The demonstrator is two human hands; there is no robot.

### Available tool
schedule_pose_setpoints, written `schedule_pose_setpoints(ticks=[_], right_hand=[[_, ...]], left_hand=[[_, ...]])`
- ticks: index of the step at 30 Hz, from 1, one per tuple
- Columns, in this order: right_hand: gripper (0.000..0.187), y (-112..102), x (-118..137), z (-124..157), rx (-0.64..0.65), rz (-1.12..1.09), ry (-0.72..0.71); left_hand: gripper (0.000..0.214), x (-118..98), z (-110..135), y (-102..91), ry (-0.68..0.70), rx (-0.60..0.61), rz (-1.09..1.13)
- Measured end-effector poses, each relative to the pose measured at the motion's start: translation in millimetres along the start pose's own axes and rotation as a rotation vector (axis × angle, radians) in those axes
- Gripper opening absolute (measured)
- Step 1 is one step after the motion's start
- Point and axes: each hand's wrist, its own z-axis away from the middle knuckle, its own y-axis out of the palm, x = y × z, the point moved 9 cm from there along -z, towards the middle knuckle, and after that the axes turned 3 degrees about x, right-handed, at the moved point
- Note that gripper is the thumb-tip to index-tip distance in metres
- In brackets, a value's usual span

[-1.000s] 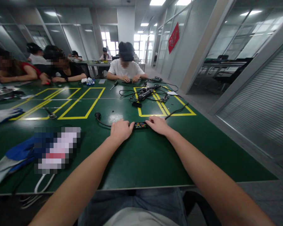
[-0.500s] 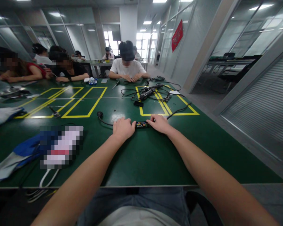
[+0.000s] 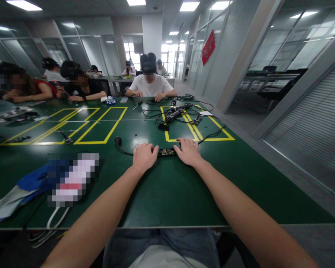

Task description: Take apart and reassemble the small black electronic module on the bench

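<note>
A small black corded device lies across the green table in front of me. Its top side shows a circuit board with orange ring-shaped parts. My left hand is closed around its left end, thumb along the near side. My right hand grips the right end, with the thumb at the edge of the visible board. Both hands cover the ends of the device. From the left side a black cord runs to a plug; another black cable leads off to the right.
Beyond my hands lies a pile of black cables and dark tools on yellow tape. A screwdriver lies near a co-worker in a white shirt. To my left are blue-and-white gloves and a blurred-out pink item.
My right hand has shifted slightly, its thumb now at the board's right edge, and more of the board shows. The view has tilted up a little. The co-worker's hands opposite have moved apart.
</note>
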Motion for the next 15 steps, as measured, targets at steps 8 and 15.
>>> schedule_pose_setpoints(ticks=[8, 15], right_hand=[[0.050, 7.1, 0.8, 0.4, 0.032, 0.025, -0.026], [0.047, 10.0, 5.6, 0.8, 0.098, 0.092, -0.041]], left_hand=[[0.042, -6.3, 2.4, 2.5, 0.005, -0.055, 0.011], [0.043, -9.4, 5.7, 2.8, -0.073, 0.003, -0.044]])
